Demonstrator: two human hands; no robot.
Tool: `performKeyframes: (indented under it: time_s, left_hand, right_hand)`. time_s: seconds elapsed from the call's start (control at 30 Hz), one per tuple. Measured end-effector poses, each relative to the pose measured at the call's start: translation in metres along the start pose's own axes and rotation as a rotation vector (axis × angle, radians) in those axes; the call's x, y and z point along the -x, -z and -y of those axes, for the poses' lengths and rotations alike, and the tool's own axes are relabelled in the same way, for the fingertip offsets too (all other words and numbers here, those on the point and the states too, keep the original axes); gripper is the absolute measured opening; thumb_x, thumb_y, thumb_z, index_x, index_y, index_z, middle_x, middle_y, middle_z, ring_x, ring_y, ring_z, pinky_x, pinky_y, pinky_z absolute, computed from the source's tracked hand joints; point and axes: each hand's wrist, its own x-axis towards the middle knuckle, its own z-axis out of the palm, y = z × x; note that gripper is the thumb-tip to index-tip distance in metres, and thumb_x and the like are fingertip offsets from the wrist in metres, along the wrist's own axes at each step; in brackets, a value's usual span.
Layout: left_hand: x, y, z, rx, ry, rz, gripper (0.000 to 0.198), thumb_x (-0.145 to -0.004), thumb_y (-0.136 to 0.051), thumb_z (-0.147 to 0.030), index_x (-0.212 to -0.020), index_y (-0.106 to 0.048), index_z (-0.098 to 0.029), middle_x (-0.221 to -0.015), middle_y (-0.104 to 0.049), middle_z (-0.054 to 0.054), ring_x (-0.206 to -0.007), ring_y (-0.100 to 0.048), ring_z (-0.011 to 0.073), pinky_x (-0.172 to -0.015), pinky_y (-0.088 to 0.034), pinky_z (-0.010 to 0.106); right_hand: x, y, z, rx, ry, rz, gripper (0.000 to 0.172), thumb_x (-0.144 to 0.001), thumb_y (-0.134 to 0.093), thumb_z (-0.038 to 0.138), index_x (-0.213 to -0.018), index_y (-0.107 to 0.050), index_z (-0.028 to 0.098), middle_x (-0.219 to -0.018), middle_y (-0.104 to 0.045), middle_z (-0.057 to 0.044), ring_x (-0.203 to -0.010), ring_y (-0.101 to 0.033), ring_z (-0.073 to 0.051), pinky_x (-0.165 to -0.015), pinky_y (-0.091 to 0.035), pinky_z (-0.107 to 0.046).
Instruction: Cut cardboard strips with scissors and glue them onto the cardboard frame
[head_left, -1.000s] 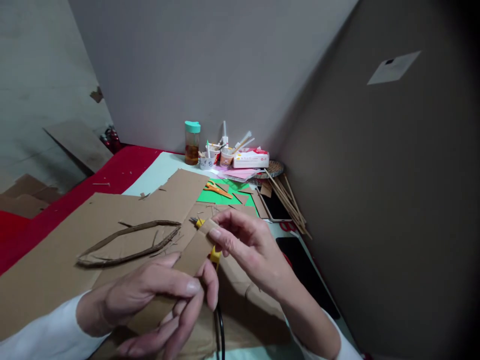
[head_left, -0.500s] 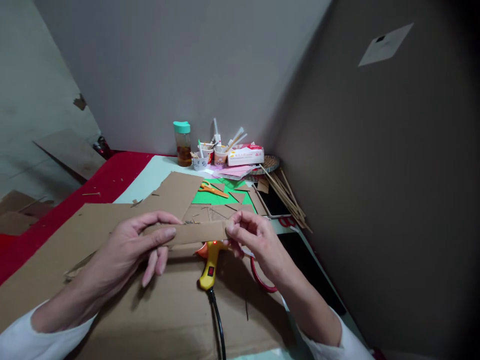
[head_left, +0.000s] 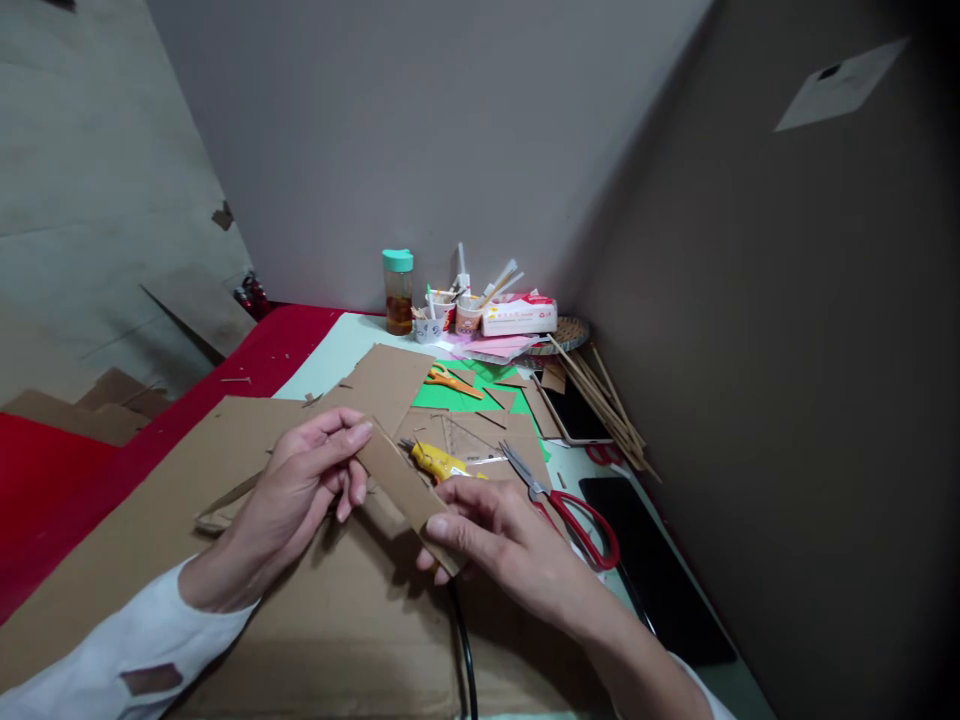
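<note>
A narrow cardboard strip (head_left: 401, 485) is held up slantwise between both my hands. My left hand (head_left: 319, 470) pinches its upper left end between thumb and fingers. At the lower right end, my right hand (head_left: 487, 525) grips it, thumb on top and fingers beneath. Behind the strip lies a yellow hot glue gun (head_left: 439, 462), its nozzle pointing left and its handle hidden by my right hand. Just beyond that hand rest red-handled scissors (head_left: 581, 520) with the blades partly apart. Large cardboard sheets (head_left: 337, 640) lie under my hands.
Orange scissors (head_left: 457, 382) and cardboard scraps lie on a green sheet (head_left: 435, 398). Farther back stand a teal-lidded bottle (head_left: 399, 300), cups of sticks (head_left: 469, 318) and a tissue pack (head_left: 519, 316). A black tablet-like slab (head_left: 667, 580) and wooden sticks (head_left: 600, 400) lie to the right.
The strip has turned from level to slanting, its right end now lower and nearer me. My right hand has come down with it, uncovering the red scissors. The view has shifted left.
</note>
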Motion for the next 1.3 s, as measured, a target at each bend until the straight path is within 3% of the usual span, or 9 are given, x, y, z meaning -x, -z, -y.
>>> performKeyframes:
  time_s: [0.3, 0.5, 0.6, 0.67, 0.7, 0.8, 0.9, 1.07, 1.3]
  left_hand:
    - [0.000, 0.002, -0.001, -0.043, -0.044, -0.025, 0.027, -0.077, -0.078, -0.037, -0.082, -0.061, -0.016, -0.052, -0.054, -0.008, -0.028, -0.040, 0.0023, -0.027, -0.024, 0.011]
    - [-0.006, 0.007, -0.002, -0.126, -0.067, 0.043, 0.028, -0.082, -0.074, -0.038, -0.101, -0.064, -0.020, -0.058, -0.058, -0.006, -0.043, -0.055, 0.0111, -0.037, -0.039, 0.018]
    - [-0.007, 0.008, -0.001, -0.486, -0.319, 0.108, 0.019, -0.090, -0.064, -0.031, -0.102, -0.072, -0.019, -0.092, -0.072, 0.005, -0.086, -0.068, 0.0216, -0.075, -0.056, 0.032]
    - [-0.004, 0.007, 0.002, -0.858, -0.610, 0.204, 0.022, -0.095, -0.054, -0.025, -0.104, -0.073, -0.018, -0.112, -0.072, 0.011, -0.111, -0.061, 0.0272, -0.102, -0.046, 0.043]
    - [-0.002, 0.006, 0.004, -1.009, -0.721, 0.270, 0.025, -0.097, -0.050, -0.023, -0.106, -0.072, -0.017, -0.113, -0.072, 0.012, -0.113, -0.060, 0.0282, -0.104, -0.042, 0.046]
    - [0.005, 0.001, 0.010, -1.248, -0.792, 0.410, 0.029, -0.101, -0.041, -0.022, -0.100, -0.069, -0.018, -0.094, -0.072, 0.009, -0.088, -0.064, 0.0242, -0.084, -0.048, 0.039]
    - [0.009, -0.007, 0.015, -1.355, -0.763, 0.360, 0.034, -0.101, -0.038, -0.024, -0.079, -0.064, -0.020, -0.074, -0.066, 0.006, -0.068, -0.058, 0.0223, -0.067, -0.043, 0.035]
    - [0.012, -0.016, 0.024, -1.379, -0.703, 0.330, 0.034, -0.101, -0.037, -0.026, -0.076, -0.059, -0.022, -0.067, -0.063, 0.006, -0.060, -0.056, 0.0218, -0.061, -0.040, 0.033]
    - [0.015, -0.018, 0.030, -1.353, -0.653, 0.420, 0.026, -0.098, -0.039, -0.019, -0.082, -0.059, -0.022, -0.073, -0.071, 0.007, -0.060, -0.061, 0.0214, -0.055, -0.040, 0.030]
  right_hand:
    - [0.006, -0.015, 0.006, -0.014, 0.003, 0.009, 0.033, -0.089, -0.070, 0.051, -0.089, -0.063, 0.019, -0.078, -0.069, -0.002, -0.070, -0.071, -0.016, -0.070, -0.057, -0.029]
    - [-0.001, -0.003, -0.001, 0.050, -0.023, -0.009, 0.031, -0.095, -0.062, 0.049, -0.091, -0.058, 0.019, -0.078, -0.070, -0.003, -0.065, -0.066, -0.013, -0.064, -0.052, -0.025]
    - [-0.004, 0.006, -0.004, 0.143, -0.015, -0.026, 0.026, -0.101, -0.053, 0.044, -0.090, -0.056, 0.020, -0.075, -0.068, -0.001, -0.060, -0.061, -0.012, -0.060, -0.048, -0.023]
    - [-0.004, 0.010, -0.003, 0.247, 0.004, -0.052, 0.028, -0.103, -0.049, 0.042, -0.086, -0.054, 0.021, -0.071, -0.066, 0.000, -0.059, -0.057, -0.012, -0.059, -0.045, -0.024]
    - [-0.003, 0.011, -0.002, 0.307, 0.014, -0.058, 0.030, -0.104, -0.048, 0.042, -0.084, -0.053, 0.021, -0.070, -0.066, 0.001, -0.059, -0.056, -0.013, -0.059, -0.044, -0.024]
    - [0.001, 0.012, 0.004, 0.494, 0.038, -0.038, 0.033, -0.106, -0.044, 0.040, -0.081, -0.056, 0.022, -0.067, -0.066, 0.001, -0.061, -0.055, -0.015, -0.062, -0.043, -0.027]
    - [0.004, 0.007, 0.011, 0.712, 0.068, -0.070, 0.026, -0.104, -0.045, 0.033, -0.084, -0.059, 0.023, -0.074, -0.067, -0.002, -0.071, -0.057, -0.020, -0.067, -0.041, -0.031]
    - [0.001, -0.010, 0.011, 1.009, 0.085, -0.187, 0.017, -0.095, -0.044, 0.015, -0.087, -0.058, 0.021, -0.072, -0.059, -0.005, -0.060, -0.047, -0.019, -0.057, -0.028, -0.031]
    - [-0.005, -0.024, -0.003, 1.164, 0.148, -0.315, 0.023, -0.090, -0.040, 0.012, -0.106, -0.057, 0.014, -0.070, -0.061, -0.006, -0.054, -0.047, -0.021, -0.051, -0.022, -0.031]
